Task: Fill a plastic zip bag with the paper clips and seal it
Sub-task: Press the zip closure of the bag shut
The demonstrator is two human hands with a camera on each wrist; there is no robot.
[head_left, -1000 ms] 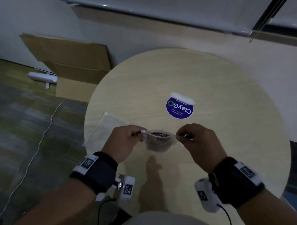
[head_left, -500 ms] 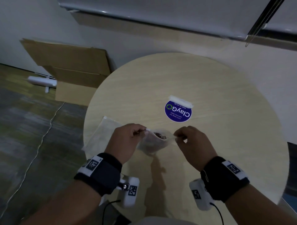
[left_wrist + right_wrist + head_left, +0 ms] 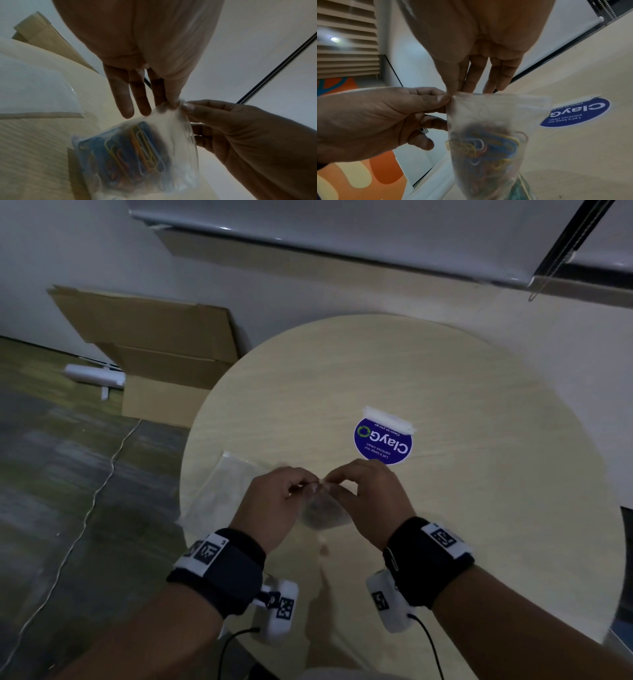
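Two hands: both up over the round surface [image 3: 479, 508], fingertips meeting at one spot on top edge of the bag.
Left hand [image 3: 274, 501]: thumb and forefinger pinching the bag's top edge; other three fingers [image 3: 126, 97] hang straight, loose, behind the bag.
Right hand [image 3: 363, 498]: thumb and forefinger pinching same top edge, right against the left hand's pinch; remaining fingers [image 3: 501, 75] loosely extended.
Bag [image 3: 488, 128]: clear plastic zip bag, hangs down from the two pinches, between the hands, lifted off the surface. Zip strip runs away from the pinch point toward the sticker side; whether it's closed there, cannot tell.
Paper clips [image 3: 137, 148]: many, mixed colours (blue, yellow, orange, white), bunched in the bag's lower part, below the hands.
Second plastic bag [image 3: 219, 491]: flat on the surface, just left of the left hand, partly over the edge.
Sticker [image 3: 383, 441]: round, blue, "ClayGo", on the surface beyond the right hand, a white tape strip on its far edge.
Cardboard [image 3: 154, 344]: flattened boxes leaning on the wall, far left beyond the hands.
Wrists: dark bands with white tagged cameras on both.
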